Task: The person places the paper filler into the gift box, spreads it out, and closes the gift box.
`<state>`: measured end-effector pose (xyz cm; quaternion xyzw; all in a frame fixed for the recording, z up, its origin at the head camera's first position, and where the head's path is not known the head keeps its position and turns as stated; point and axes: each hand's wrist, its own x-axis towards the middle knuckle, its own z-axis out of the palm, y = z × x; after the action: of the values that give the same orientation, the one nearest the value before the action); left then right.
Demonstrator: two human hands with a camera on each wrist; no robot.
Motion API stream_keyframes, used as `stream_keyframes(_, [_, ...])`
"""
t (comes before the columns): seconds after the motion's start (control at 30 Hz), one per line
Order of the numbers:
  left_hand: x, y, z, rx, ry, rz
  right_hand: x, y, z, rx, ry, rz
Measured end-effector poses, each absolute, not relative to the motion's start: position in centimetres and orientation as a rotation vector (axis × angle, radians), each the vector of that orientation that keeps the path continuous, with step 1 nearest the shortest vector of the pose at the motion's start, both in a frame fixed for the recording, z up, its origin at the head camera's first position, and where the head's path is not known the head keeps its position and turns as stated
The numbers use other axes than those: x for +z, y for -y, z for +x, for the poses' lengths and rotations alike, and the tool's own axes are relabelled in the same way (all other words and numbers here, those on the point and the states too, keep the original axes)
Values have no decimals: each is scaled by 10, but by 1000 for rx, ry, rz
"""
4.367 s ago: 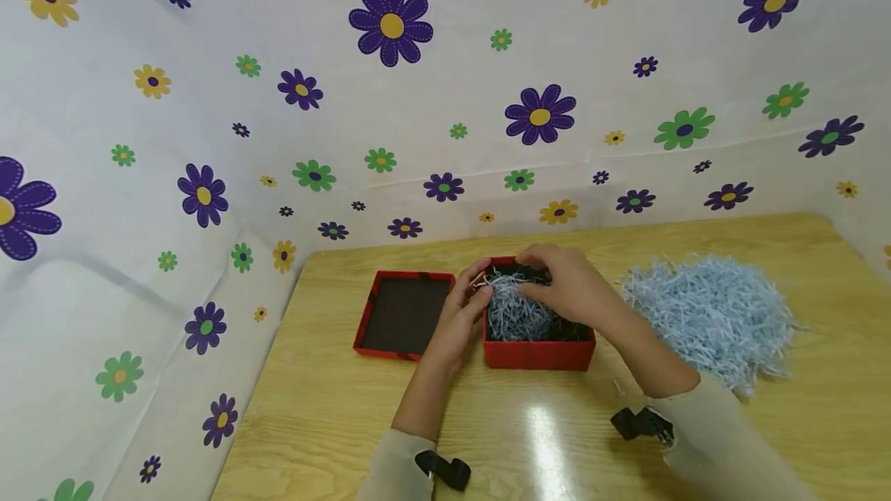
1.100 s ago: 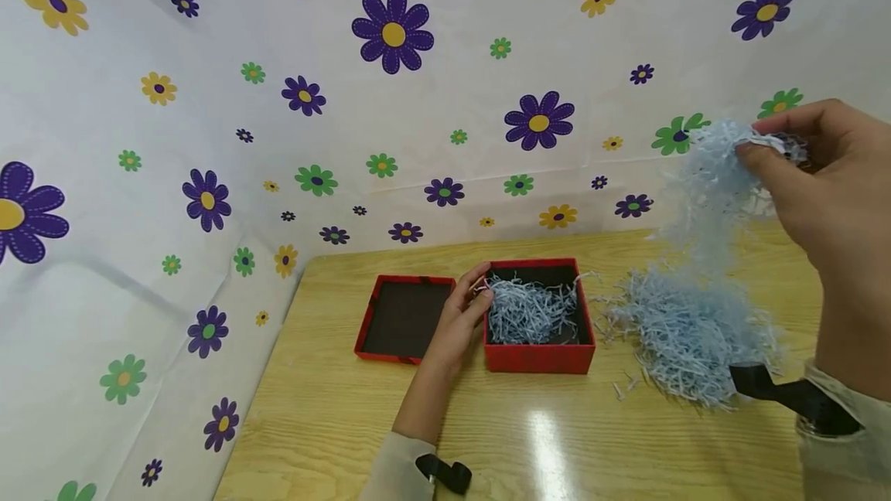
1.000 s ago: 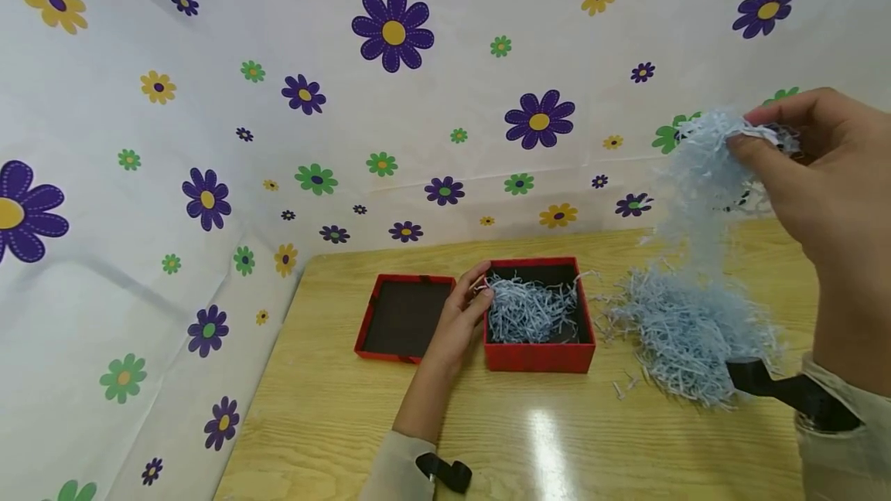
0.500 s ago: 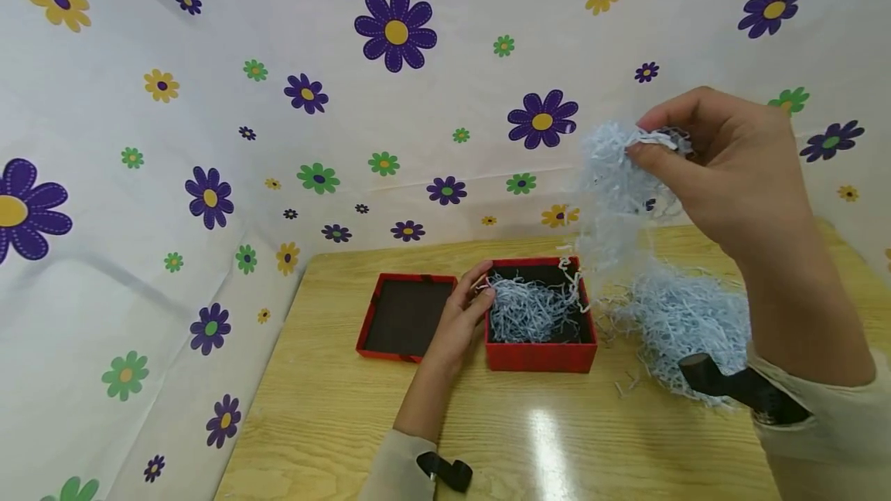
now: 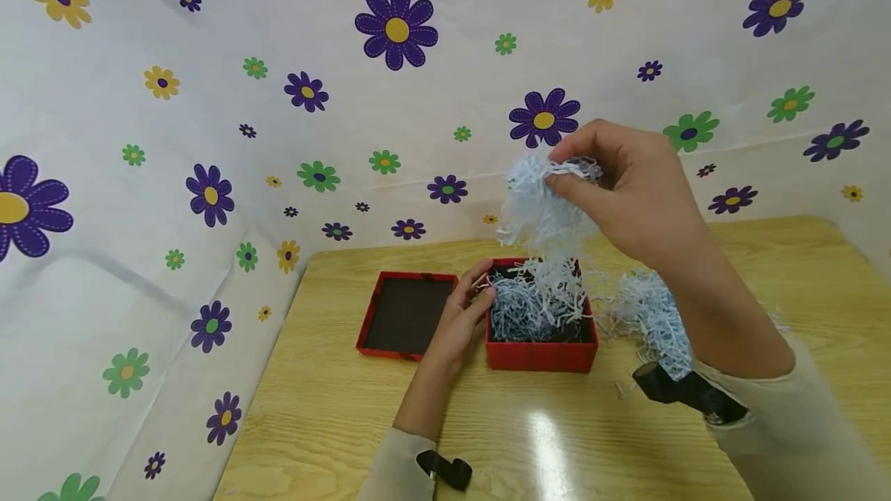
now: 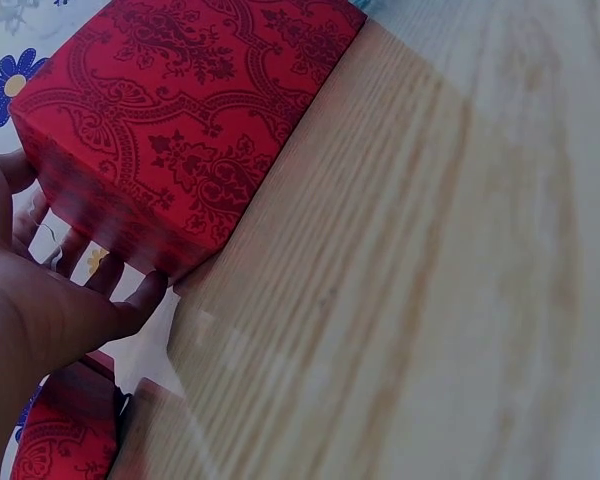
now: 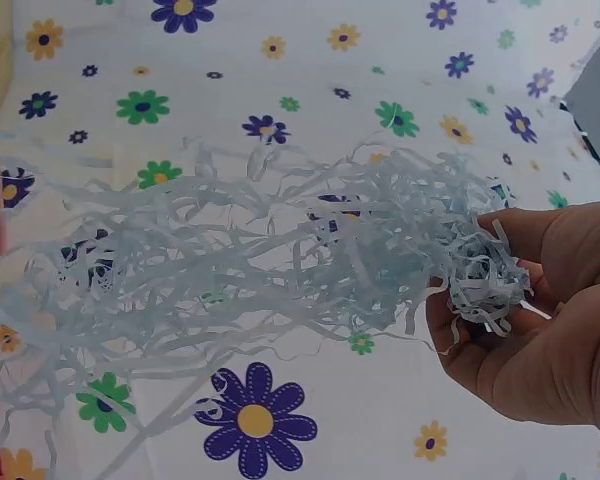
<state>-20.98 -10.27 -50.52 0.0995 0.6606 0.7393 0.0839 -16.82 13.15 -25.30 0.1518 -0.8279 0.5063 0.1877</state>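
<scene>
An open red box (image 5: 541,357) stands on the table, patterned in dark red in the left wrist view, with blue shredded paper (image 5: 515,311) inside. My left hand (image 5: 462,315) rests against the box's left wall, its fingertips touching the outside near the rim. Above the box, my right hand (image 5: 636,195) pinches a clump of pale blue shredded paper (image 5: 539,203) between thumb and fingers. Long strands trail down from it and overlap the box opening. The right wrist view shows the clump (image 7: 380,240) bunched at the fingertips.
A shallow red lid (image 5: 407,315) with a dark inside lies left of the box. Right of it, a pile of blue shredded paper (image 5: 654,315) is partly hidden by my right forearm. Loose shreds (image 5: 622,390) lie on the wooden table (image 5: 334,424). A flowered sheet (image 5: 418,114) hangs behind.
From high on the right, my right hand has carried the clump of shredded paper leftward and lower, over the box. My left hand has stayed at the box's left side.
</scene>
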Motion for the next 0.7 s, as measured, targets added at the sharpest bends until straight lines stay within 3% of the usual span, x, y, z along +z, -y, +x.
stream_keyframes(0.7, [-508, 105, -209, 2198, -1952, 271, -396, -114, -182, 1393, 2636, 530])
